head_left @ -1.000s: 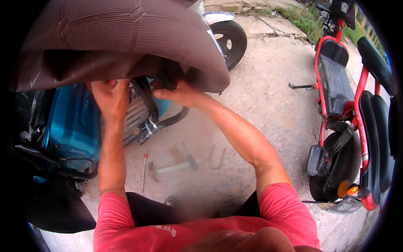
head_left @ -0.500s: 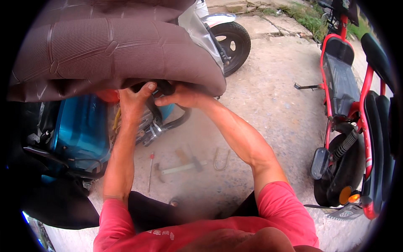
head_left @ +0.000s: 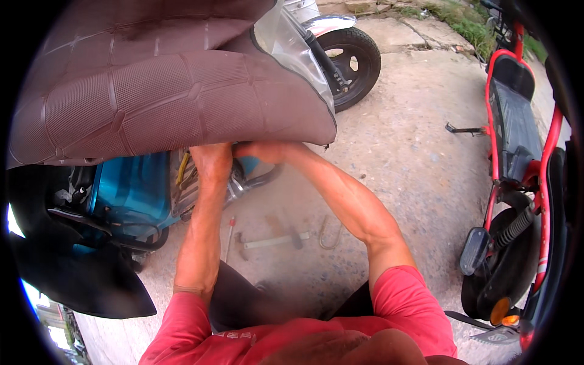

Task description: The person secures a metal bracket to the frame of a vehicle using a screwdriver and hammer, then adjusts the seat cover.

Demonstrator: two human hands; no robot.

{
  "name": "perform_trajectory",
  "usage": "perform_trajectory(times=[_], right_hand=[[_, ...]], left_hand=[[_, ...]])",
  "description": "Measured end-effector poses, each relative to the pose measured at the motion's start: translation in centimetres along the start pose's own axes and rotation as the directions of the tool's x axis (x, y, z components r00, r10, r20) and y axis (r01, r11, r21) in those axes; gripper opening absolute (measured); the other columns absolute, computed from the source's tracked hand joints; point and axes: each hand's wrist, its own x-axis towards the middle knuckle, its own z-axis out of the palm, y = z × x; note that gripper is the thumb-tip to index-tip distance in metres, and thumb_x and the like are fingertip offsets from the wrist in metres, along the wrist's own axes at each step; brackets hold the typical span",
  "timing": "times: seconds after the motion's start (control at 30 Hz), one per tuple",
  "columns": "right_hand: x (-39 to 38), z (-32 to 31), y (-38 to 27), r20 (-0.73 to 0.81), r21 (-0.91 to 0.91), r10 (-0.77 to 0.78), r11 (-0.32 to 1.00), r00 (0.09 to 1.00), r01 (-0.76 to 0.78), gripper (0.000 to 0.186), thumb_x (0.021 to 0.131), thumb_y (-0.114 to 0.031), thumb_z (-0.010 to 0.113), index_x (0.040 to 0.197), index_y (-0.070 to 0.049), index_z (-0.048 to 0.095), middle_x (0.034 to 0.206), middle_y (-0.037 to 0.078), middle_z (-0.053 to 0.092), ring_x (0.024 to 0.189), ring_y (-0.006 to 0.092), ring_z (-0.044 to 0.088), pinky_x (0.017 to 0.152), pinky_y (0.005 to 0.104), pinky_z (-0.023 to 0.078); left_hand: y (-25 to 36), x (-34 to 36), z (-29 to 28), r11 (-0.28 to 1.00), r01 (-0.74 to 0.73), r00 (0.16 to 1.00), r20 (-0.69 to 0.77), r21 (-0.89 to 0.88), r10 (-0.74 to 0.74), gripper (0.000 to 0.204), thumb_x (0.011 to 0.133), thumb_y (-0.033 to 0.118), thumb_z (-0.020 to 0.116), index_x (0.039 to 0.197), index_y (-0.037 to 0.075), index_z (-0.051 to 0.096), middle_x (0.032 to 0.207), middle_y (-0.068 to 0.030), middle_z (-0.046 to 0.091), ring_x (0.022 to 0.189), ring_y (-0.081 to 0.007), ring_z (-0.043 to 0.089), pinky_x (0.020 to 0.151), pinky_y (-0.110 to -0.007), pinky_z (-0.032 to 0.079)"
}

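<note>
A brown quilted cover (head_left: 182, 100) hangs over the front of a vehicle with blue bodywork (head_left: 131, 191). Both of my hands reach up beneath the cover's lower edge. Only the back and wrist of my left hand (head_left: 213, 161) show; its fingers are hidden under the cover. Close beside it, my right hand (head_left: 263, 152) comes in from the right, its fingers likewise out of sight. What either hand touches cannot be seen. Just below them are a black curved tube (head_left: 266, 177) and a shiny metal clamp-like part (head_left: 234, 190). A yellow strip (head_left: 182, 168) lies left of my left wrist.
On the concrete below lie a hammer (head_left: 274, 241), a thin rod with a red end (head_left: 230, 234) and a U-shaped metal piece (head_left: 331, 234), partly blurred. A red-framed scooter (head_left: 514, 134) stands at the right. A wheel (head_left: 353, 67) is at the far side.
The view has shifted, so the ground and scooter sit farther right. The cover's edge now hides my fingers and thumbs, which earlier showed around a black part.
</note>
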Motion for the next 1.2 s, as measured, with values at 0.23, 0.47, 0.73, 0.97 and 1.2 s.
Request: perform_trajectory(times=[0.23,0.47,0.73,0.97,1.2], right_hand=[[0.5,1.6,1.5,-0.043,-0.062,0.07,0.995,0.997,-0.073,0.052,0.088,-0.035,0.072,0.134,-0.013,0.062,0.14,0.013,0.057,0.131,0.0308,0.05,0.11,0.0445,0.037],[0.1,1.3,1.2,-0.099,-0.088,0.014,0.996,0.995,-0.023,0.053,0.088,-0.042,0.069,0.133,-0.015,0.063,0.139,0.012,0.059,0.13,0.032,0.051,0.11,0.0466,0.038],[-0.2,0.2,1.0,-0.08,-0.147,-0.032,0.989,0.996,0.02,0.054,0.088,-0.046,0.068,0.133,-0.016,0.062,0.139,0.012,0.059,0.13,0.0325,0.051,0.111,0.0472,0.037],[-0.3,0.4,0.6,-0.156,-0.191,-0.049,0.981,0.987,0.019,0.053,0.089,-0.042,0.069,0.133,-0.012,0.061,0.134,0.014,0.06,0.125,0.0325,0.054,0.107,0.0465,0.041],[0.1,0.8,2.6,-0.136,-0.18,0.067,0.979,0.988,-0.092,0.049,0.086,-0.031,0.073,0.127,-0.007,0.063,0.125,0.014,0.066,0.119,0.0288,0.058,0.101,0.0425,0.044]], left_hand=[[-0.4,0.1,0.4,0.981,0.011,0.997,-0.076,0.194,0.004,0.063,0.087,0.039,0.076,0.126,-0.007,0.059,0.121,-0.0173,0.063,0.11,-0.0277,0.06,0.094,-0.039,0.047],[0.0,-0.6,1.0,0.984,0.007,0.998,-0.064,0.176,0.005,0.052,0.091,0.037,0.07,0.118,-0.006,0.064,0.116,-0.0184,0.068,0.108,-0.0278,0.063,0.092,-0.04,0.048],[0.6,-0.6,1.7,0.984,0.028,0.998,-0.063,0.174,-0.017,0.048,0.089,0.033,0.073,0.117,-0.006,0.065,0.116,-0.0179,0.069,0.11,-0.0268,0.063,0.094,-0.04,0.048],[2.1,-0.8,1.7,0.969,0.195,0.98,-0.056,0.149,-0.189,0.043,0.087,0.024,0.074,0.117,-0.004,0.065,0.116,-0.0161,0.068,0.105,-0.0259,0.063,0.09,-0.04,0.048],[0.3,0.3,2.3,0.991,0.135,0.988,-0.078,0.022,-0.133,0.068,0.068,0.024,0.087,0.121,-0.006,0.057,0.119,-0.0187,0.061,0.11,-0.029,0.06,0.095,-0.041,0.047]])
